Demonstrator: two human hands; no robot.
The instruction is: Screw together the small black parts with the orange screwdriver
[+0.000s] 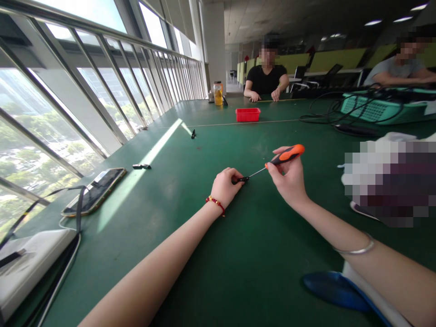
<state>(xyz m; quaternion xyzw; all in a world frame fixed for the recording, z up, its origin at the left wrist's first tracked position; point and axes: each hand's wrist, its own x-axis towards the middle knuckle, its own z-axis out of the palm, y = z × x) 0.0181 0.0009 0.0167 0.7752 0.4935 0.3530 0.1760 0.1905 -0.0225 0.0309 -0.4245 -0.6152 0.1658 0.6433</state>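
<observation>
Near the middle of the green table (190,190), my left hand (226,185) pinches a small black part (242,179) close to the surface. My right hand (289,176) is closed around a screwdriver (288,155) with an orange and black handle. The screwdriver's thin metal shaft slants down to the left, and its tip meets the black part or lies right beside it. A black piece (141,166) lies to the left, and a smaller black piece (193,134) lies farther back.
A phone (97,190), cables and a white box (34,268) are at the left. A red tray (248,115) and a jar (218,94) stand farther back. At the right are a teal basket (371,108) and black cables. Two people sit beyond.
</observation>
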